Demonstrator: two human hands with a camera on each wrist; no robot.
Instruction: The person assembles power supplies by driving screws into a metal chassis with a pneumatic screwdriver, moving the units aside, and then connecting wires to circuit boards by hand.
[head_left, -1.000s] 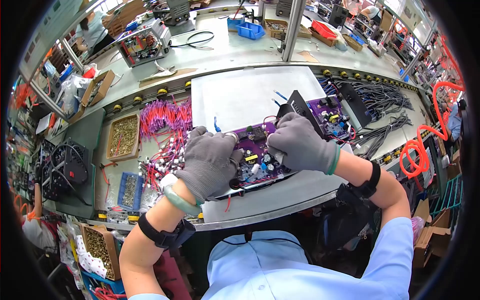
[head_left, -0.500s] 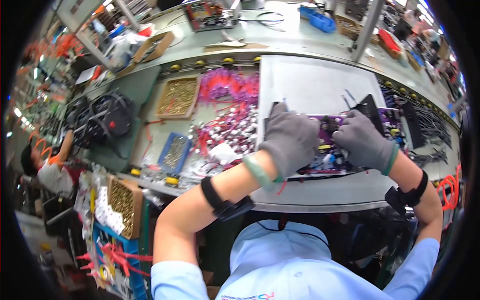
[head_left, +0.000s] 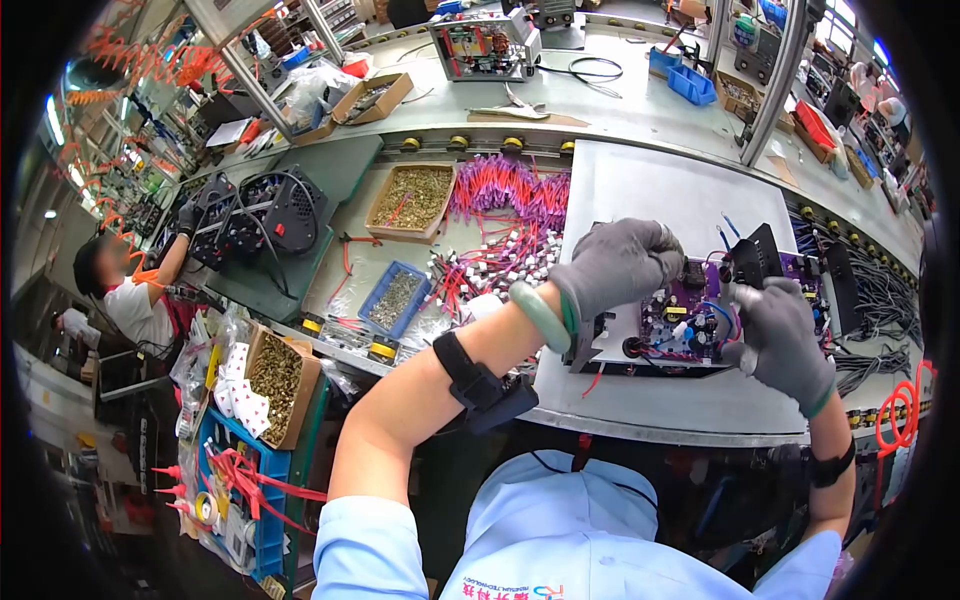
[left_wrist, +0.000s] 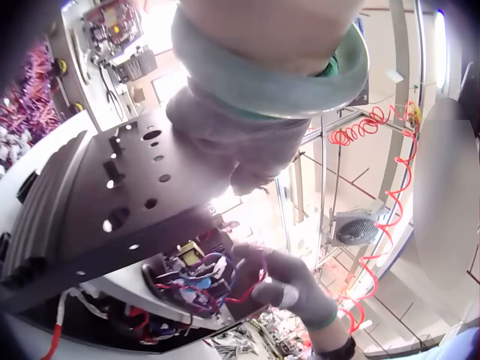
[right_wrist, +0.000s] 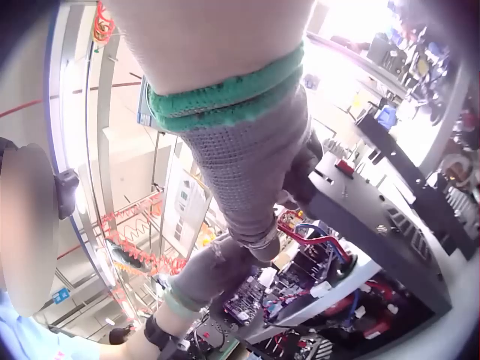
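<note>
We had hands apart: left hand [head_left: 618, 265] curled over left end of purple board [head_left: 688, 298], right hand [head_left: 785, 340] bent at right; couldn't tell what either gripped. Board sat on pale sheet [head_left: 680, 190], gap separating it from worktop's [head_left: 650, 430] near edge.

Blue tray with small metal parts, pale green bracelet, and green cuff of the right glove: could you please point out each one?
Blue tray [head_left: 379, 326]: head view, on its near wall.
Pale green bracelet [left_wrist: 259, 97]: left wrist view, on its band.
Green cuff [right_wrist: 225, 99]: right wrist view, on its middle.
</note>
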